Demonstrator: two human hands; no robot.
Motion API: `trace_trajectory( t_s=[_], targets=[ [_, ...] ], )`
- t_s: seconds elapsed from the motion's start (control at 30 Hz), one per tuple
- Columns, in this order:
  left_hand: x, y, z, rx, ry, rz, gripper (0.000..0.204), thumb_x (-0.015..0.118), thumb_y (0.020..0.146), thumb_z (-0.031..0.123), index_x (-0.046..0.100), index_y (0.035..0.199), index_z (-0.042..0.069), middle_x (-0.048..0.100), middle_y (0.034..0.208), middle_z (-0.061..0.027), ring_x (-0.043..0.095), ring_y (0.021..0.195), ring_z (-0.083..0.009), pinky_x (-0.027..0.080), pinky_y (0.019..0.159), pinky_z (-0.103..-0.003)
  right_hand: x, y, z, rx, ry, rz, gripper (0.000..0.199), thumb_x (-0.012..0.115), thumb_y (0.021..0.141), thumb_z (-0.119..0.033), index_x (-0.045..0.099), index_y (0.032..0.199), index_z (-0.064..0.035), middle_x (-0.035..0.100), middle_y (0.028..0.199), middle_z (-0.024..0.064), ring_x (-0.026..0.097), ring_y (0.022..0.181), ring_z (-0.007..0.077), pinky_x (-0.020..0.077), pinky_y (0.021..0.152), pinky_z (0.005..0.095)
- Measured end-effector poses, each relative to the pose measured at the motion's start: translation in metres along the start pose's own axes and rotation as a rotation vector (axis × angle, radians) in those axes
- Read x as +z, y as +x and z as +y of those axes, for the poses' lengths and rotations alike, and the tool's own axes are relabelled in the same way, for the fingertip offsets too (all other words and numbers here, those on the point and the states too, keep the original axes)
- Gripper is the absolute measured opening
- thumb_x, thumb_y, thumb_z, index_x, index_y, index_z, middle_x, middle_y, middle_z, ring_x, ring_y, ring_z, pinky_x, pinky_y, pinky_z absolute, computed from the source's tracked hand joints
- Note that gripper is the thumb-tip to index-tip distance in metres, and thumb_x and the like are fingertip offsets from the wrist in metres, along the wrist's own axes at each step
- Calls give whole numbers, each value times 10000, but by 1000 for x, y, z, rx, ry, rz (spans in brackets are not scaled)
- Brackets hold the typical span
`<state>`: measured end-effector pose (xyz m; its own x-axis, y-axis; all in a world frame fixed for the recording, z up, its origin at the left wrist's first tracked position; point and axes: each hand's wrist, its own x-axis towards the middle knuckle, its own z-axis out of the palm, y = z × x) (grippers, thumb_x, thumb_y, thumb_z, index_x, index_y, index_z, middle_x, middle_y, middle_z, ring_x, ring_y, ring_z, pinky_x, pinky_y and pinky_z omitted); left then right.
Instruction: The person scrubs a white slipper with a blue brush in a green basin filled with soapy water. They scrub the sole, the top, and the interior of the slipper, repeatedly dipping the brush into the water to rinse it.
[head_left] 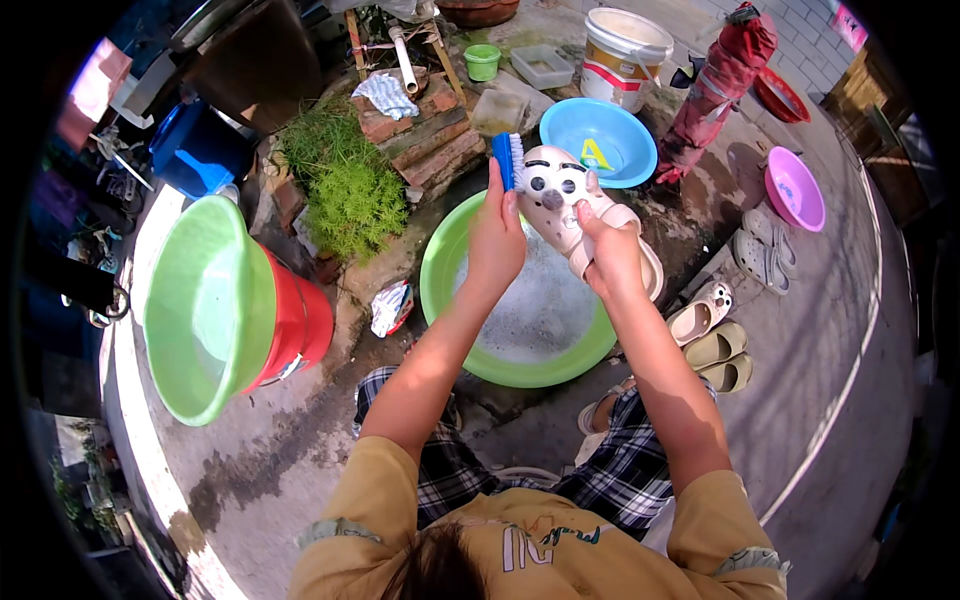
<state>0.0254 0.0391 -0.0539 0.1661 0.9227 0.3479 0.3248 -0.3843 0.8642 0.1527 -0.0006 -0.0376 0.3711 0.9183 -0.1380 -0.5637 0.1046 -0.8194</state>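
Found in the left hand (497, 235), a closed grip on a blue brush (503, 160), with white bristles turned right, touching or just beside the toe of a cream clog (558, 232). Found in the right hand (612, 250), a firm hold on the clog, with thumb across the upper and the other fingers largely hidden. Held up over a green basin (435, 262) of sudsy water (530, 325), toe pointing away and leftward.

Judged light and semi-soft, likely of moulded foam: yielding under pressure, springing back. Likely slippery when soapy. Not judged fragile, save perhaps for the face pieces on the toe. Best held by the side wall near the foot opening, clear of the bristles.

Noted below and around the grip: grey concrete (330, 440), with a damp patch to the left, nearer the body. Noted beyond: a blue basin (548, 135) and a white bucket (605, 75). To the left: leafy plants (340, 190) and a red bucket (300, 320). To the right: several other shoes (716, 346). Appears outdoors, in bright sun with patches of shade.
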Motion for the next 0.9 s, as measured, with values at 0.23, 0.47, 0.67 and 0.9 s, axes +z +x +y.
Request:
trace_trajectory(
  t_s=[0.23, 0.47, 0.67, 0.9],
  targets=[
    [-14, 7, -3, -38, -208, -68, 404, 519, 881, 136, 460, 1279, 107, 469, 600, -10, 404, 553, -66, 373, 524, -235, 1, 3, -9, -173, -178, -75, 308, 562, 817, -11, 536, 1118, 46, 603, 1047, 96, 593, 918, 161, 469, 786, 283],
    [-2, -16, 13, 101, 65, -186, 405, 533, 864, 158, 481, 1262, 111, 552, 624, -155, 515, 515, -236, 400, 522, -312, -11, 5, -3, -181, -355, 16, 260, 651, 741, -20, 600, 986, 50, 639, 911, 76, 609, 808, 154, 475, 721, 268],
    [-4, 6, -6, -1, -40, -86, 405, 509, 879, 176, 462, 1277, 120, 514, 574, -135, 472, 487, -176, 379, 504, -300, -22, 11, 9, -372, -663, 33, 180, 648, 720, 4, 619, 888, 61, 648, 844, 100, 614, 751, 151, 481, 666, 267],
    [-4, 0, 0, 41, 69, -73, 409, 515, 874, 157, 465, 1279, 125, 519, 581, -130, 482, 488, -187, 388, 503, -302, -26, 12, -2, -187, -461, 18, 231, 576, 765, 41, 570, 992, 82, 634, 925, 130, 619, 804, 179, 490, 696, 288]
  ],
)
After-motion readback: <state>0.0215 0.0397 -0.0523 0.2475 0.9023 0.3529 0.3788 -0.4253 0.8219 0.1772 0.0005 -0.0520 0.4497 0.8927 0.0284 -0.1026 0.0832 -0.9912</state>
